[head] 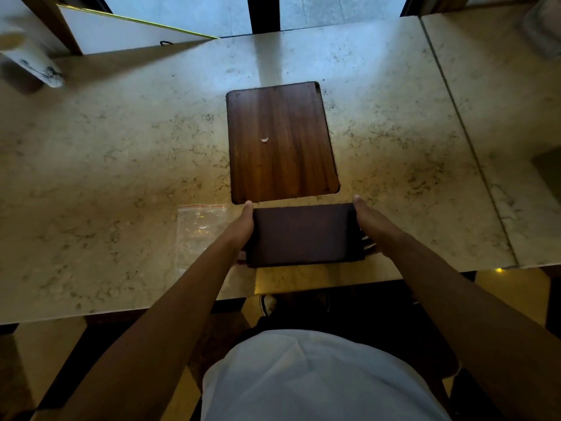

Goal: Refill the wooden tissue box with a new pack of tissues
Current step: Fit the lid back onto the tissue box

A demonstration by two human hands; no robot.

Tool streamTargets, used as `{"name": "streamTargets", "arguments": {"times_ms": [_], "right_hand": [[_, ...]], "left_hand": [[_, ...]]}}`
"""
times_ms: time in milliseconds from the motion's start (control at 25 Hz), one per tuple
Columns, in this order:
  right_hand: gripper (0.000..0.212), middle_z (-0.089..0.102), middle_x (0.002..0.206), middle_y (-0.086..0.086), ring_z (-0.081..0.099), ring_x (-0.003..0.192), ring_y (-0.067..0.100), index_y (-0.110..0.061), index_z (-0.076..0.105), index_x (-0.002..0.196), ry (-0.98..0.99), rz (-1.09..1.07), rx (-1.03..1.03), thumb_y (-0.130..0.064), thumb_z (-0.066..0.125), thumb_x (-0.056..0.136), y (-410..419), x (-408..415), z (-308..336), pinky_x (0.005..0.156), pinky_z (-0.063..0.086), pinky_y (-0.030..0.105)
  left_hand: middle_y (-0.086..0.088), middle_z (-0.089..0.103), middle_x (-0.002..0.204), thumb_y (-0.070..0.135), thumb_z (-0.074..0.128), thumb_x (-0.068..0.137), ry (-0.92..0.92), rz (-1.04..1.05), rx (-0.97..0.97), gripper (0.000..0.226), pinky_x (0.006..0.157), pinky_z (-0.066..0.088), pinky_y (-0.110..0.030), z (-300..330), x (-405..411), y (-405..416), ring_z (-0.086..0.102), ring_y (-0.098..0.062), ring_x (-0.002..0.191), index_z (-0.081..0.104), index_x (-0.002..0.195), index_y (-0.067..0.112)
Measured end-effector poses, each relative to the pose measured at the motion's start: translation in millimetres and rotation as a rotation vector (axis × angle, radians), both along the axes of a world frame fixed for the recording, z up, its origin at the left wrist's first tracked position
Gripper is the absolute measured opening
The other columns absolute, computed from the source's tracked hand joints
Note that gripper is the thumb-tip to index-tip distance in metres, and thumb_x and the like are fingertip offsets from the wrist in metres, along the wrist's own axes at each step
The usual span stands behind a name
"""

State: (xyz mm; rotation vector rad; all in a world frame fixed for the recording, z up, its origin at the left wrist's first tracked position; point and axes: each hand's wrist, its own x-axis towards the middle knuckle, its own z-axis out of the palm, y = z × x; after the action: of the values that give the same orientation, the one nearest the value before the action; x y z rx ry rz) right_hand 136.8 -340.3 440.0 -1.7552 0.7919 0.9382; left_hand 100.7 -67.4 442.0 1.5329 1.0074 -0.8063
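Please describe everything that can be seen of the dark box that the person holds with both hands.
The dark box is a rectangular block that looks like dark brown wood, with a plain, flat face turned up; no opening shows. It sits low over the near edge of the marble table, just in front of the flat wooden panel. The left hand grips its left end and the right hand its right end. A clear plastic bag lies beside it, to the left. Whether it touches the table cannot be told.

Dark brown box [303,235], striped walnut board [280,141], veined beige marble table [106,147]
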Motion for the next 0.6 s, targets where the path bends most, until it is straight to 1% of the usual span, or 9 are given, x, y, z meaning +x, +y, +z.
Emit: {"name": "streamTargets", "arguments": {"times_ms": [80, 160, 240, 280, 320, 360, 400, 480, 600], "right_hand": [[0.079, 0.065, 0.121, 0.013, 0.064, 0.105, 0.034, -0.01, 0.057, 0.129, -0.135, -0.077, 0.007, -0.074, 0.029, 0.093, -0.1, 4.5, 5.3, 0.077, 0.053, 0.04], [0.068, 0.071, 0.11, 0.009, 0.069, 0.1, 0.028, -0.015, 0.067, 0.112, -0.402, -0.267, 0.071, -0.071, 0.035, 0.093, -2.5, 8.0, 12.6, 0.074, 0.055, 0.036], [0.053, 0.073, 0.104, 0.002, 0.071, 0.098, 0.022, -0.022, 0.07, 0.105, -0.622, -0.423, 0.131, -0.067, 0.046, 0.089, -2.7, 6.1, 18.8, 0.075, 0.057, 0.036], [0.044, 0.074, 0.101, -0.001, 0.071, 0.098, 0.02, -0.025, 0.071, 0.102, -0.68, -0.441, 0.118, -0.062, 0.053, 0.088, -0.2, 2.6, 18.3, 0.077, 0.058, 0.037], [0.034, 0.073, 0.101, -0.003, 0.07, 0.099, 0.018, -0.027, 0.071, 0.104, -0.702, -0.429, 0.083, -0.055, 0.061, 0.086, 3.4, -2.2, 13.6, 0.08, 0.057, 0.036], [0.032, 0.072, 0.105, -0.005, 0.07, 0.1, 0.015, -0.027, 0.07, 0.112, -0.702, -0.399, 0.063, -0.044, 0.069, 0.086, 6.7, -8.7, 6.9, 0.083, 0.058, 0.034], [0.039, 0.072, 0.11, -0.005, 0.07, 0.1, 0.012, -0.024, 0.067, 0.123, -0.696, -0.356, 0.064, -0.032, 0.073, 0.086, 8.9, -16.0, -1.5, 0.084, 0.059, 0.032], [0.049, 0.07, 0.119, 0.001, 0.069, 0.106, 0.014, -0.017, 0.062, 0.135, -0.679, -0.285, 0.076, -0.015, 0.074, 0.087, 7.9, -27.3, -19.8, 0.088, 0.06, 0.037], [0.05, 0.065, 0.129, 0.009, 0.065, 0.115, 0.019, -0.015, 0.061, 0.136, -0.672, -0.246, 0.043, -0.013, 0.073, 0.088, 0.6, -35.8, -37.1, 0.094, 0.058, 0.046]], "left_hand": [[-0.01, 0.059, 0.127, 0.08, 0.025, 0.09, -0.099, 0.075, -0.038, 0.08, 0.084, 0.049, -0.046, 10.7, 2.6, 5.4, 0.057, -0.031, 0.115, 0.055, 0.131, 0.018], [-0.011, 0.069, 0.118, 0.071, 0.034, 0.094, -0.302, 0.295, -0.118, 0.068, 0.081, 0.053, -0.043, 23.5, 1.6, 16.1, 0.064, -0.028, 0.107, 0.063, 0.119, 0.015], [-0.01, 0.075, 0.108, 0.054, 0.052, 0.093, -0.502, 0.533, -0.17, 0.048, 0.084, 0.057, -0.042, 31.2, -3.4, 17.9, 0.07, -0.027, 0.103, 0.07, 0.11, 0.013], [-0.011, 0.077, 0.103, 0.041, 0.06, 0.092, -0.57, 0.585, -0.149, 0.033, 0.085, 0.057, -0.043, 31.6, -7.9, 12.9, 0.072, -0.028, 0.101, 0.073, 0.101, 0.012], [-0.013, 0.076, 0.099, 0.028, 0.066, 0.091, -0.609, 0.601, -0.092, 0.019, 0.084, 0.056, -0.042, 28.9, -12.9, 5.3, 0.071, -0.029, 0.097, 0.073, 0.092, 0.01], [-0.014, 0.074, 0.096, 0.016, 0.07, 0.089, -0.629, 0.604, -0.027, 0.007, 0.08, 0.056, -0.038, 23.7, -18.7, -1.6, 0.07, -0.029, 0.094, 0.071, 0.088, 0.009], [-0.013, 0.073, 0.095, 0.007, 0.073, 0.087, -0.643, 0.597, 0.03, 0.004, 0.076, 0.057, -0.032, 16.9, -24.2, -7.0, 0.069, -0.026, 0.091, 0.069, 0.087, 0.009], [-0.008, 0.073, 0.095, -0.002, 0.074, 0.084, -0.659, 0.568, 0.084, 0.015, 0.068, 0.058, -0.022, 1.6, -33.8, -9.1, 0.071, -0.019, 0.088, 0.067, 0.09, 0.01], [-0.005, 0.074, 0.101, -0.005, 0.074, 0.082, -0.65, 0.52, 0.1, 0.023, 0.067, 0.059, -0.02, -16.9, -44.8, -4.8, 0.075, -0.013, 0.089, 0.067, 0.094, 0.012]]}}
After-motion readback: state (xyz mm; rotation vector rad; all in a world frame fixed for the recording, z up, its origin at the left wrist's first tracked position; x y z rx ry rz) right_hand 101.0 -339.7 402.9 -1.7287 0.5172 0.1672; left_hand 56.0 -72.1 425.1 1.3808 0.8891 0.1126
